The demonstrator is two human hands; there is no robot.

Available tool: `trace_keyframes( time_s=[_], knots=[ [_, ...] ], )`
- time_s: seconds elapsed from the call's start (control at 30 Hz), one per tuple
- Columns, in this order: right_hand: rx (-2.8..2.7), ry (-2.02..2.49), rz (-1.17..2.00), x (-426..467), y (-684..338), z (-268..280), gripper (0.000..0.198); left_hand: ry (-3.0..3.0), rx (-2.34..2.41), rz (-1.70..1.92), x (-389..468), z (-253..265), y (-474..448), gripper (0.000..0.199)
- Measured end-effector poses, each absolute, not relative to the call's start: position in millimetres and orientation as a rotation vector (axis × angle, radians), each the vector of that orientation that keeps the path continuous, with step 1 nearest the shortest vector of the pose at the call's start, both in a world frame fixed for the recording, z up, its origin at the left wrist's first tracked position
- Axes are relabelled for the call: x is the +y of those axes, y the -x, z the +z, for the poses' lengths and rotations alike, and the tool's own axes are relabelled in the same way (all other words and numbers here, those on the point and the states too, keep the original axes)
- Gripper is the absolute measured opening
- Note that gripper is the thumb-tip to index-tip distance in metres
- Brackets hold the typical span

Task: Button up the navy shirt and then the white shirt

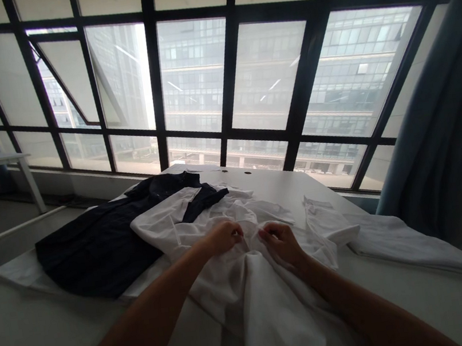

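High-rise office room, grid window [217, 82], white table [293, 184], curtain [449, 152]

White table [29, 336] carries dark navy shirt [98, 245] at left, crumpled white shirt [248, 286] in the middle (overlapping the navy one), folded white cloth [402, 243] at right.

A dark shirt [98, 247] lies on the white table [42, 334], left side. Blue curtain [449, 152] hangs beside the gridded window [216, 77].
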State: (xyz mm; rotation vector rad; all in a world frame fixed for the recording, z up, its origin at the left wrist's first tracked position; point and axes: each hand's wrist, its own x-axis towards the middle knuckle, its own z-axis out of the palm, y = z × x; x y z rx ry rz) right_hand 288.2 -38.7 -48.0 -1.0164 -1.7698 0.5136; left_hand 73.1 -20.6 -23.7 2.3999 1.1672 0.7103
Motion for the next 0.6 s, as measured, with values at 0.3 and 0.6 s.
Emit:
trace_keyframes(
  time_s=[0.3, 0.6],
  knots=[
    [-2.173, 1.599, 0.212, -21.6, -371.6, -15.1, 0.031, -2.404, 1.788, 0.509, -33.1, 21.5, -27.8, 0.046],
    [-2.28, 1.543, 0.745, -37.1, -370.6, -9.6, 0.018, -2.543, 1.723, 0.099, -79.9, 5.1, -0.8, 0.022]
  ],
)
